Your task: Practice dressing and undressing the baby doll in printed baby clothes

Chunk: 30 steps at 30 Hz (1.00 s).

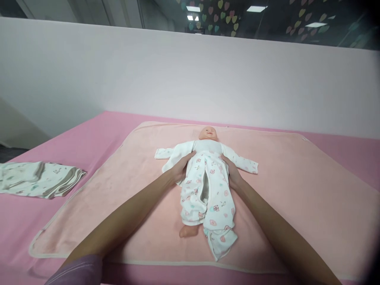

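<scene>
A baby doll (208,133) lies on its back with its head away from me, arms spread. It wears a white long-sleeved top (184,149) and white trousers (218,190) patterned with small pink figures. My left hand (181,168) grips the left side of the trousers near the waist, and my right hand (232,171) grips the opposite side. Both thumbs show along the waist; the other fingers are mostly hidden. A gap runs down the crotch of the trousers. One bare foot (189,231) sticks out of the left trouser leg, while the right leg's end hangs loose, covering the other foot.
Beneath the doll a peach blanket (133,190) with a pale edge is spread over a pink surface (89,136). Folded patterned cloths (44,178) lie at the far left. A white wall panel (190,75) rises behind, with dark glass bearing heart stickers above it.
</scene>
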### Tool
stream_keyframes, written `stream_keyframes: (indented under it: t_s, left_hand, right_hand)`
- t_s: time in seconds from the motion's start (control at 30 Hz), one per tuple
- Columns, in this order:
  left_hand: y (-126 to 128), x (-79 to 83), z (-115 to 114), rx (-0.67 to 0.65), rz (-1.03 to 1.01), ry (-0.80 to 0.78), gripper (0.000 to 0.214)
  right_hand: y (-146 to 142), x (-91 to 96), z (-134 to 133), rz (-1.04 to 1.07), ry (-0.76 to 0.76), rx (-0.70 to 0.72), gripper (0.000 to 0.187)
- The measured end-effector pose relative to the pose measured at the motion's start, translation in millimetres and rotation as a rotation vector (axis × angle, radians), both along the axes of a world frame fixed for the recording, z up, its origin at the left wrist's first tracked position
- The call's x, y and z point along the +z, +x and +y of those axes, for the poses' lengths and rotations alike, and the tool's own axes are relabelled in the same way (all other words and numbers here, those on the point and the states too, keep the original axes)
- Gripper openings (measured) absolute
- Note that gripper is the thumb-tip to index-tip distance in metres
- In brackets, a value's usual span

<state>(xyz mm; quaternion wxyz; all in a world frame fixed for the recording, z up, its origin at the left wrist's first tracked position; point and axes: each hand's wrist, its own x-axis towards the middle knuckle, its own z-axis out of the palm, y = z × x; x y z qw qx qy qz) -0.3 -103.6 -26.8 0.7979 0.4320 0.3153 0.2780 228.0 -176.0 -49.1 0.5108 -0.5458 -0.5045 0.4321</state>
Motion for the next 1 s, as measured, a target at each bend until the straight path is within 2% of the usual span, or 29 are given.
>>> stream_keyframes:
  t_s: [0.1, 0.17, 0.27, 0.37, 0.43, 0.53, 0.63, 0.73, 0.8, 0.87, 0.93, 1.0]
  left_hand:
    - [6, 3.0, -6, -0.012, -0.026, -0.049, 0.057]
    - [9, 4.9, -6, 0.010, -0.002, 0.001, 0.056]
    - [3, 4.3, 0, 0.096, 0.061, 0.204, 0.046]
    - [-8, 3.1, 6, 0.117, 0.198, 0.512, 0.042]
    - [-13, 4.2, 7, 0.143, 0.293, 0.683, 0.042]
    - [-13, 11.6, 5, 0.172, 0.370, 0.837, 0.037]
    - [-3, 27.2, 2, 0.146, 0.406, 0.952, 0.036]
    - [7, 40.4, 4, 0.113, 0.400, 1.027, 0.037]
    - [8, 39.4, 8, 0.133, 0.373, 0.990, 0.039]
    - [6, 29.1, 10, 0.182, 0.353, 0.839, 0.045]
    - [3, 14.5, 8, 0.197, 0.305, 0.558, 0.050]
    - [1, 2.9, 2, 0.158, 0.180, 0.224, 0.048]
  right_hand:
    - [-1, 1.8, 1, 0.242, -0.062, 0.027, 0.057]
    - [4, 6.3, 3, 0.223, -0.050, 0.013, 0.053]
    - [16, 15.4, 5, -0.026, 0.033, 0.006, 0.047]
    - [26, 25.2, 1, -0.405, 0.133, 0.008, 0.049]
    - [29, 31.1, -4, -0.576, 0.151, 0.001, 0.048]
    - [24, 40.9, -9, -0.678, 0.154, 0.006, 0.043]
    - [11, 53.4, -4, -0.746, 0.231, 0.036, 0.035]
    - [2, 59.3, 8, -0.714, 0.264, 0.005, 0.032]
    - [3, 53.4, 13, -0.598, 0.170, -0.065, 0.038]
    - [9, 40.1, 14, -0.485, 0.017, -0.123, 0.047]
    - [14, 24.8, 9, -0.402, -0.106, -0.153, 0.055]
    - [14, 13.0, 3, -0.242, -0.173, -0.146, 0.057]
